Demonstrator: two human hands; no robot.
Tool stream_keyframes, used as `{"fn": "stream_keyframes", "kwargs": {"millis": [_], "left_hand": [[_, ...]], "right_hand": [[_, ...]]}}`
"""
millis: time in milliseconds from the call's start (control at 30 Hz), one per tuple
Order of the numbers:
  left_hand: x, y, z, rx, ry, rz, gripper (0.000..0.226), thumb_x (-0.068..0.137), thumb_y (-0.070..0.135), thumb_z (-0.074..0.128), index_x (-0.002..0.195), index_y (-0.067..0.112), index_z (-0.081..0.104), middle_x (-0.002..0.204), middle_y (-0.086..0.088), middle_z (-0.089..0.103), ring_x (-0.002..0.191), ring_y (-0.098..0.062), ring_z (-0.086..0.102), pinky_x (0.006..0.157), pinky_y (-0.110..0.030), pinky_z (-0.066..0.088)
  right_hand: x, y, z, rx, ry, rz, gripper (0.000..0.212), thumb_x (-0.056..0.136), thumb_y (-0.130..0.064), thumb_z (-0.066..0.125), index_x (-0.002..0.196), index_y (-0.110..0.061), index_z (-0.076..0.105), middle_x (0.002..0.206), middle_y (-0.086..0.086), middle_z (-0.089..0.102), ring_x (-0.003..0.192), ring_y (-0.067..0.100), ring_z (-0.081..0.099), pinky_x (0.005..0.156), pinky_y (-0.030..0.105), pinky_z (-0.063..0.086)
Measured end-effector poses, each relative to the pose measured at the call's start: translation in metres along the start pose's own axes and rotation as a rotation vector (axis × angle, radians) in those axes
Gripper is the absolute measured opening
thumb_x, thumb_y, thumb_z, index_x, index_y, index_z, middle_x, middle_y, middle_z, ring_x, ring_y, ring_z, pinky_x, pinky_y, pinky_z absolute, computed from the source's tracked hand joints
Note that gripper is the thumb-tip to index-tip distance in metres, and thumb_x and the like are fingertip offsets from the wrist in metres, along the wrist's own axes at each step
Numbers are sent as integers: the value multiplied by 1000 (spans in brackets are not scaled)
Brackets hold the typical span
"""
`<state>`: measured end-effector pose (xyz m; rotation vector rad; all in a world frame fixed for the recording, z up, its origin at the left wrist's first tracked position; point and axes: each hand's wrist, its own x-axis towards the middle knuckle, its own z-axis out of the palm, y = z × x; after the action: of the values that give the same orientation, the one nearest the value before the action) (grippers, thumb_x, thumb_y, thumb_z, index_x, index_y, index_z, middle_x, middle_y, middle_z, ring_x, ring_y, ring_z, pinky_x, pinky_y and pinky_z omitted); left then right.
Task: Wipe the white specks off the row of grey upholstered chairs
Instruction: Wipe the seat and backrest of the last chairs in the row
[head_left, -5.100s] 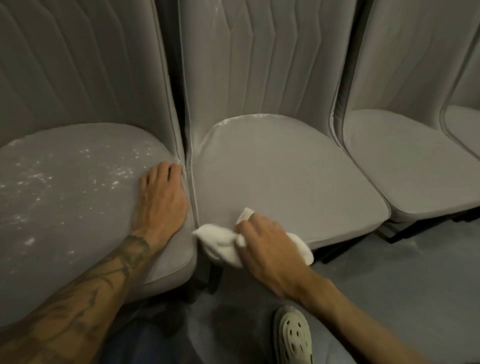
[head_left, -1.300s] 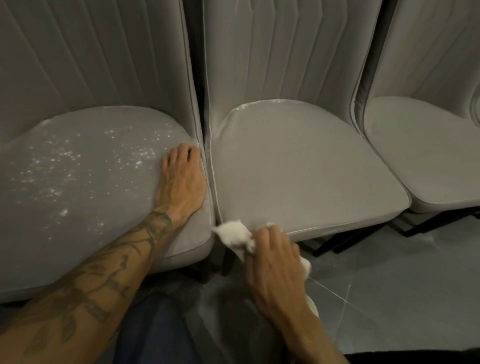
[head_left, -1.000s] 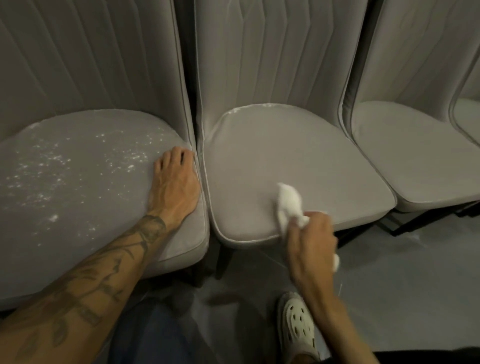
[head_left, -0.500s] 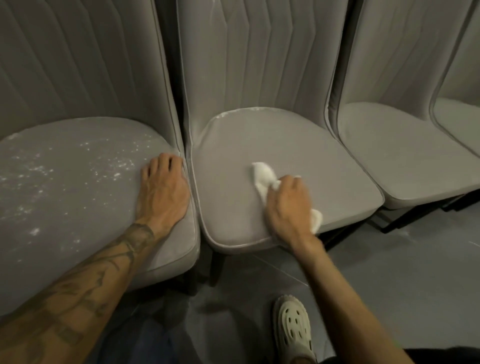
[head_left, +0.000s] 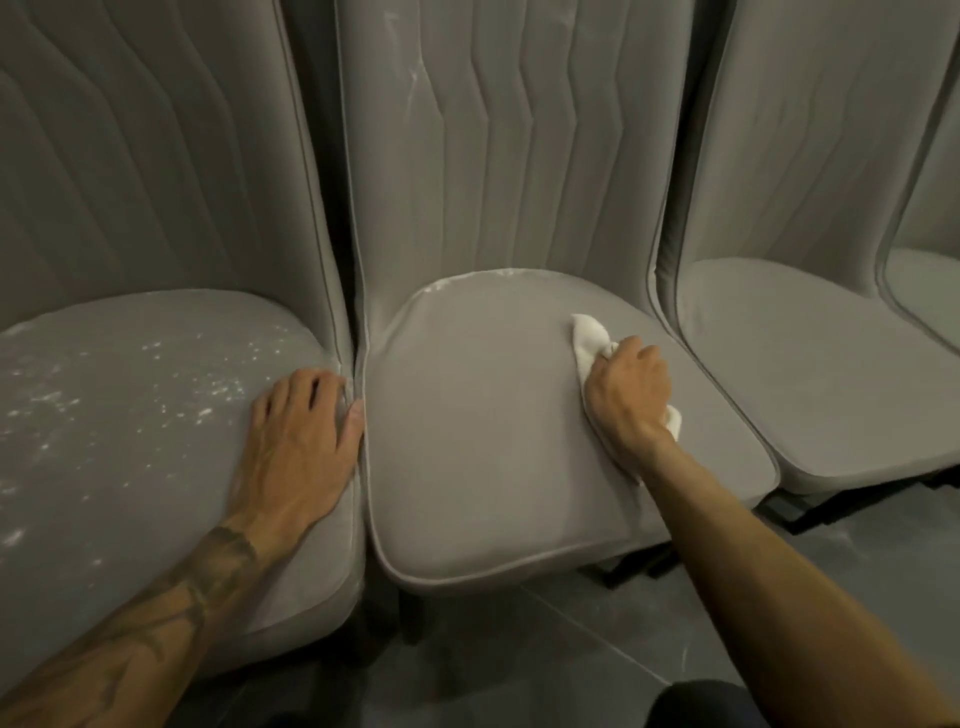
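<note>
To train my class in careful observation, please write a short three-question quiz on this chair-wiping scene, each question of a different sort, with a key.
1. True or false: the left hand rests flat on the speckled left seat.
2. The right hand grips the white cloth on which seat? A. left B. middle C. far right
3. Fill in: white residue lines the ___ edge of the middle seat.
Key: 1 true; 2 B; 3 back.
</note>
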<state>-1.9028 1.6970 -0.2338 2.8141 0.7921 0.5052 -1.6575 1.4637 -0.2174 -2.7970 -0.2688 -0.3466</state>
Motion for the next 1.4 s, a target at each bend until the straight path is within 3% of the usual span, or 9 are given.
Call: {"fn": "stream_keyframes", "kwargs": {"millis": [67, 233, 333, 467, 667, 867, 1067, 1267, 1400], "left_hand": [[1, 2, -1, 10, -5, -2, 44, 102, 45, 33, 119, 12, 58, 120, -12, 57, 109, -34, 56, 98, -51, 43], [10, 7, -7, 104, -52, -4, 41, 100, 49, 34, 108, 15, 55, 111, -10, 54, 101, -34, 54, 92, -51, 43], [31, 19, -7, 109, -33, -11, 41, 101, 49, 36, 111, 15, 56, 110, -11, 53, 100, -35, 52, 89, -49, 42], [62, 37, 4, 115, -40, -2, 44, 102, 47, 37, 123, 14, 57, 122, -12, 55, 109, -34, 54, 94, -48, 41], [71, 37, 17, 117, -11, -54, 44, 102, 46, 34, 121, 14, 58, 126, -12, 56, 113, -36, 56, 96, -50, 41], [69, 33, 26, 101, 69, -61, 42, 101, 42, 40, 125, 11, 56, 126, -13, 56, 111, -37, 56, 95, -52, 41], [68, 28, 31, 107, 119, -35, 43, 100, 41, 41, 125, 11, 57, 127, -14, 56, 112, -39, 55, 98, -54, 39], [69, 25, 36, 87, 147, -42, 43, 100, 43, 40, 126, 13, 57, 128, -12, 55, 113, -38, 56, 97, -54, 40], [67, 24, 38, 88, 147, -38, 43, 100, 43, 40, 127, 14, 57, 130, -11, 55, 115, -36, 55, 98, -54, 40]], "right_hand": [[9, -17, 12, 26, -19, -30, 30, 104, -24, 38, 116, 0, 51, 120, 25, 55, 109, 42, 52, 89, 47, 36], [38, -24, 29, 155, -140, -386, 24, 101, -23, 45, 111, -3, 53, 110, 23, 56, 98, 42, 52, 85, 47, 37], [84, -3, 34, 120, -93, -313, 23, 100, -19, 46, 111, 0, 53, 114, 27, 56, 103, 45, 52, 89, 49, 38], [124, -12, 47, 149, -10, -37, 25, 99, -14, 44, 116, 4, 49, 123, 30, 54, 113, 45, 51, 94, 48, 37], [128, -46, 66, 195, -70, -299, 22, 97, -10, 42, 111, 5, 51, 119, 30, 52, 108, 44, 50, 95, 45, 37], [136, -32, 65, 129, -1, -120, 23, 98, -6, 40, 117, 3, 48, 125, 26, 52, 112, 43, 49, 94, 47, 33], [127, -67, 70, 197, -83, -466, 29, 102, -13, 37, 124, 0, 49, 123, 17, 54, 112, 35, 51, 99, 38, 37], [106, -8, 60, 227, 97, -272, 11, 100, -8, 46, 101, -1, 54, 98, 18, 58, 89, 37, 55, 81, 42, 41], [123, -55, 60, 292, 1, -373, 14, 104, -22, 41, 100, -13, 51, 102, 7, 62, 99, 30, 57, 88, 39, 45]]}}
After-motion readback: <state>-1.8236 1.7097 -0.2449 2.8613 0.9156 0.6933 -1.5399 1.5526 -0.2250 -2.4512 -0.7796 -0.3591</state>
